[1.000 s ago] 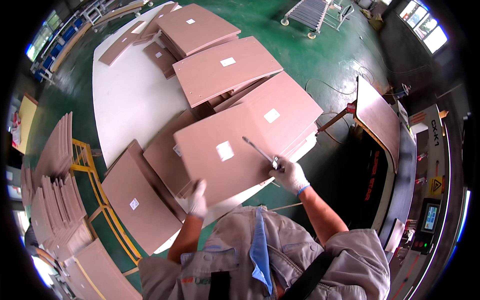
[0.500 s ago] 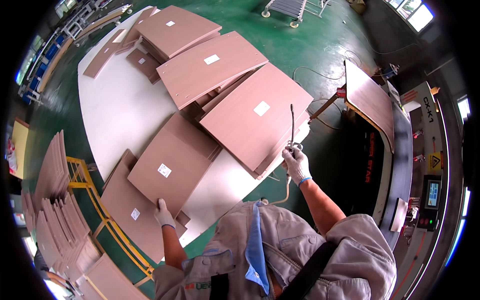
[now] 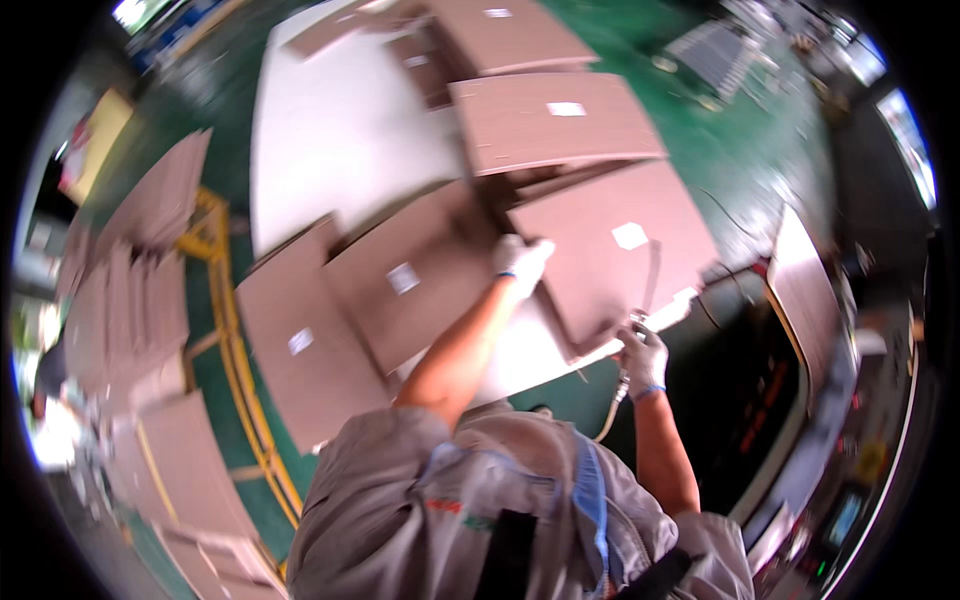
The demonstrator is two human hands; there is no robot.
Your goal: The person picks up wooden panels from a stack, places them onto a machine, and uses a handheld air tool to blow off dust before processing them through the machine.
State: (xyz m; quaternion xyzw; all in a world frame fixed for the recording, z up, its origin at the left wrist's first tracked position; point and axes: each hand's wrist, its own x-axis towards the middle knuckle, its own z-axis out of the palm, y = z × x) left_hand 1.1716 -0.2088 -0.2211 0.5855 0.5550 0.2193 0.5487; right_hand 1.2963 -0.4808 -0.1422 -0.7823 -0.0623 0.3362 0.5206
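Observation:
My gloved right hand [image 3: 645,358] is closed around an air blow gun [image 3: 638,318]. The gun's long thin nozzle points up over the corner of a stacked brown panel [image 3: 585,225] with a white label. A pale hose [image 3: 612,408] hangs from it. My gloved left hand [image 3: 523,262], slightly blurred, is at the left edge of that same stack, its fingers partly spread and no object visible in them. Beside it lies another labelled brown panel [image 3: 430,300], partly covered by my left forearm. A further labelled panel [image 3: 310,350] is at the left.
The panels lie on a white table [image 3: 350,130], with more stacks [image 3: 555,110] at its far side. A yellow rack [image 3: 235,340] and upright panels [image 3: 150,310] stand left. At right is a machine with a curved board [image 3: 805,290]; a grey roller stand [image 3: 715,55] sits beyond.
My left hand has let go of the lower-left panel and moved up and right to the right-hand stack. The blow gun stays in my right hand. The whole view has swung.

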